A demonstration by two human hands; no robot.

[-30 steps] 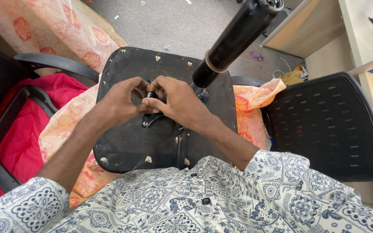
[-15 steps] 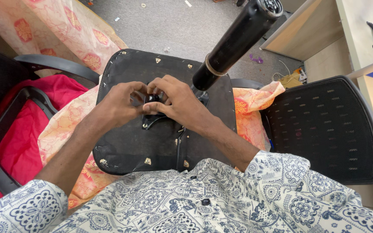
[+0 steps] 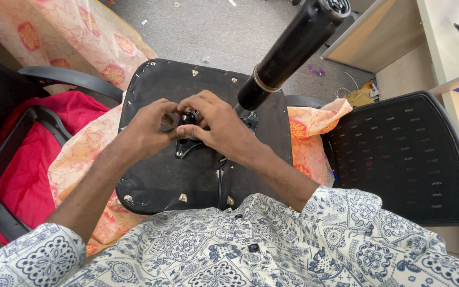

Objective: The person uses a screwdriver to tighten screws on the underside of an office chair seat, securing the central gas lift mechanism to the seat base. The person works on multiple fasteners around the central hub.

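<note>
Seat base: an upturned office-chair seat [image 3: 203,175] lay with its black underside up, resting on peach floral cloth [image 3: 81,159] just in front of the person.
Gas cylinder: a black gas-lift column [image 3: 293,48] rose from the mounting plate at the seat's middle, tilted up and away to the right.
Knob: a small round black knob [image 3: 188,118] sat on the metal bracket [image 3: 184,149] beside the column's foot, between the two hands.
Left hand: the left hand [image 3: 147,127] had its fingers curled in close around the knob's left side, touching it.
Right hand: the right hand [image 3: 216,125] had its fingers bent over the knob from the right, pinching it; how tight the grip was could not be told.
Progress: the column was seated and the underside fabric was stapled round the rim, so the work looked well along; judging by the hands, the knob was not yet finished with.
Surroundings: a mesh chair back [image 3: 405,159] lay to the right, red cloth [image 3: 33,154] and a chair armrest [image 3: 70,79] to the left, grey floor [image 3: 213,32] beyond.
</note>
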